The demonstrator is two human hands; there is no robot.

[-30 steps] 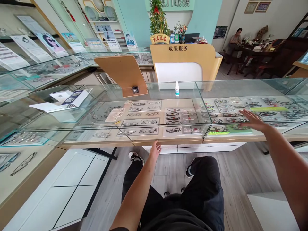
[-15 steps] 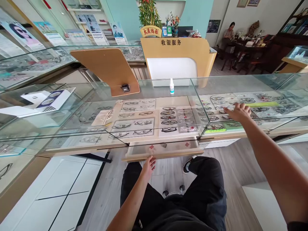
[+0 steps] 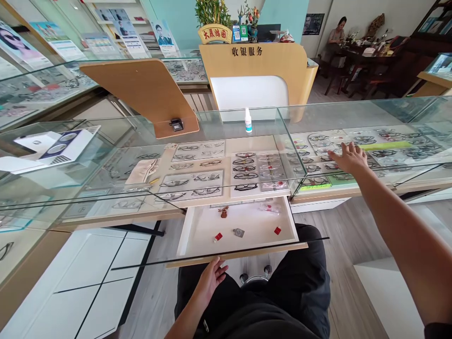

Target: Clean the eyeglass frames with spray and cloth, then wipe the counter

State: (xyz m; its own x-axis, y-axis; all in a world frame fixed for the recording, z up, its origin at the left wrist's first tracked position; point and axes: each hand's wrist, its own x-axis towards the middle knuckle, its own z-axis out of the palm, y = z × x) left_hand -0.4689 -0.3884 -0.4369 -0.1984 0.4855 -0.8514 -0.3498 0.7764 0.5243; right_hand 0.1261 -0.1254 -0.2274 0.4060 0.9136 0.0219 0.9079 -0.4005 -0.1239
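Note:
Under the glass counter a shallow white drawer [image 3: 197, 241] is pulled out toward my lap. My left hand [image 3: 211, 278] is at its front edge, the index fingertip on the rim and the other fingers loosely curled below. Inside lie a small red-and-white item [image 3: 218, 237], a grey square item [image 3: 239, 232], a red item [image 3: 278, 230], a small brown figure [image 3: 223, 213] and a clear packet [image 3: 270, 207]. My right hand [image 3: 349, 158] lies on the glass top with fingers spread, above displayed eyeglasses [image 3: 365, 140], holding nothing.
A white bottle [image 3: 248, 121] stands on the glass counter. To the left are a brown mirror-like board [image 3: 141, 89] and an open white box [image 3: 67, 146]. Beneath the glass lie eyeglasses trays [image 3: 208, 184] and a folded cloth [image 3: 143, 172]. A person [image 3: 337, 37] sits far back.
The drawer has come farther out toward me, with my left hand moving back along with it. More of its contents show. My right hand has stayed on the glass.

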